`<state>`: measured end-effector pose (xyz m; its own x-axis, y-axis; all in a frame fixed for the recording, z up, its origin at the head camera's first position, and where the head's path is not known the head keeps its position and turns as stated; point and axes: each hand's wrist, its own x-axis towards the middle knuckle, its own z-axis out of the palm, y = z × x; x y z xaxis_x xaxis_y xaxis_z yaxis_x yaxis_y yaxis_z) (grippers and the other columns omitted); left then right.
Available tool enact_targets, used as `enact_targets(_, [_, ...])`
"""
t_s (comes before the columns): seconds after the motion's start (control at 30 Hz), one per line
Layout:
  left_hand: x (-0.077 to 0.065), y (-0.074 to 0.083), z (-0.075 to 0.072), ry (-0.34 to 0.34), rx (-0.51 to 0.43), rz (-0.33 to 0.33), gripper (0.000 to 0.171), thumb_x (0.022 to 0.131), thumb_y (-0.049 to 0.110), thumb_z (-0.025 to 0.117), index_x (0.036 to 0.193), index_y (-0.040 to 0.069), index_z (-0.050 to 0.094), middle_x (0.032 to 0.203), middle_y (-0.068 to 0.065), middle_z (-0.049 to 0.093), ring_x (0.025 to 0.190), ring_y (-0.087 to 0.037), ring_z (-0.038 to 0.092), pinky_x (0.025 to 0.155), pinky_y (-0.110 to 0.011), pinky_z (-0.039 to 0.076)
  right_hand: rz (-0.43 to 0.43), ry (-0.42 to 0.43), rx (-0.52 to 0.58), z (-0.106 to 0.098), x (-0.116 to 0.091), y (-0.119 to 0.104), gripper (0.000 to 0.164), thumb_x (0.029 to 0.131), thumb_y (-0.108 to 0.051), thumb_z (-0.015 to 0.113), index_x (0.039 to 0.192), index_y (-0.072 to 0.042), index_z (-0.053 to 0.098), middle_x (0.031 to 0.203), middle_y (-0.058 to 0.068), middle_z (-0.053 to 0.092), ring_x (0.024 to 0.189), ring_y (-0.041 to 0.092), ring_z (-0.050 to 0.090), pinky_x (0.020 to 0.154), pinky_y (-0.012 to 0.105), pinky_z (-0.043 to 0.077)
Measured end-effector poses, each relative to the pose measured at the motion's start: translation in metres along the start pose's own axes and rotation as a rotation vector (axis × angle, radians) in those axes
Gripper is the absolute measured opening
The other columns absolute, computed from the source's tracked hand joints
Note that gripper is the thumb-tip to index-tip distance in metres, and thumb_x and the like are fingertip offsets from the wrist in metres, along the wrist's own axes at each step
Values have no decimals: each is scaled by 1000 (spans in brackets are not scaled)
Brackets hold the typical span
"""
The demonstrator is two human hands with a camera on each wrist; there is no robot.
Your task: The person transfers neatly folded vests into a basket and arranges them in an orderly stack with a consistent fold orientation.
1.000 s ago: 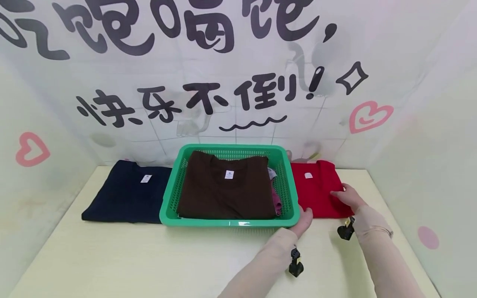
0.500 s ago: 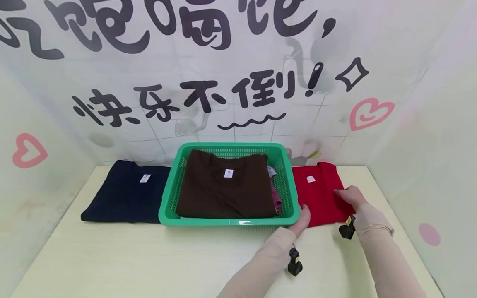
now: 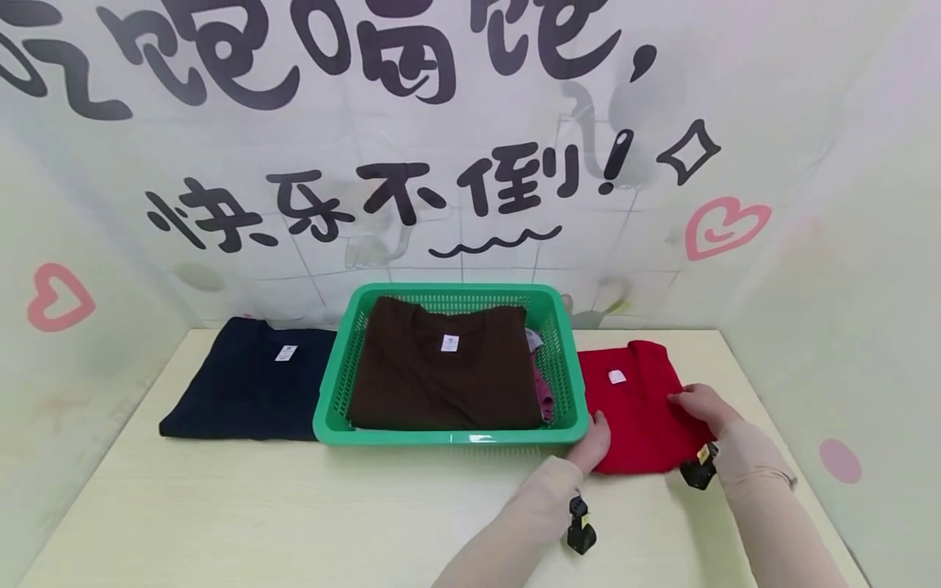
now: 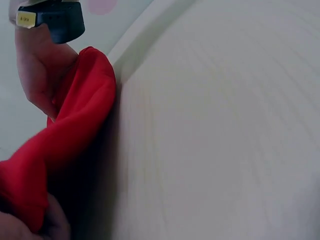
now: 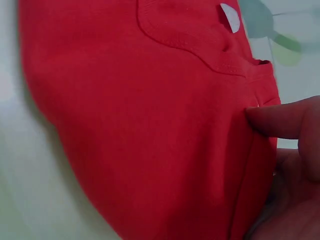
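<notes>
A folded red shirt (image 3: 638, 418) with a white neck label is held between both hands at the right of the green basket. My left hand (image 3: 592, 443) pinches its left edge, close by the basket's front right corner. In the left wrist view, red cloth (image 4: 75, 125) runs between the fingers (image 4: 57, 217) at the bottom left. My right hand (image 3: 706, 406) grips the right edge. The right wrist view has the thumb (image 5: 280, 120) on top of the cloth and the other fingers behind it. The shirt's near edge sags above the table in the left wrist view.
The green basket (image 3: 441, 438) holds a folded brown shirt (image 3: 448, 384) and some pink and pale cloth (image 3: 542, 384). Left of it lies a folded navy shirt (image 3: 246, 388). Printed walls enclose the pale table (image 3: 309, 514) at the back and sides.
Both hands have drawn the red shirt nearer to the person and slightly right, away from the back wall. The basket, brown shirt and navy shirt have stayed put.
</notes>
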<state>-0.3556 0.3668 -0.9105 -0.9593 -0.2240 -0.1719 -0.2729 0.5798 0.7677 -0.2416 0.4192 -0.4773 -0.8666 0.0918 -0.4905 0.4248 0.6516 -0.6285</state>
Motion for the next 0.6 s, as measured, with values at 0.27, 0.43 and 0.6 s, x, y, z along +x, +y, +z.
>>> enact_targets(0.27, [-54,35,-95,-142,-67,64,51,96,41,31,137,12,36,141,-2,33,131,-21,28,102,-38,32,-55,40,90,10,-22,19,31,92,-16,41,106,12,39,88,14,51,74,18,49,63,29,42])
enact_targets(0.43, [-153,127,-277,-168,-244,178,50,98,26,30,140,-1,24,142,-11,30,132,-23,26,105,-33,28,-108,90,107,13,-35,26,26,93,-15,42,102,10,40,84,8,51,70,14,48,62,29,40])
enact_targets(0.6, [-196,174,-369,-262,-372,126,46,94,11,41,136,-5,31,138,-18,37,127,-32,34,102,-42,32,-117,120,136,15,-46,28,27,93,-17,44,102,9,40,84,4,50,70,12,48,63,28,40])
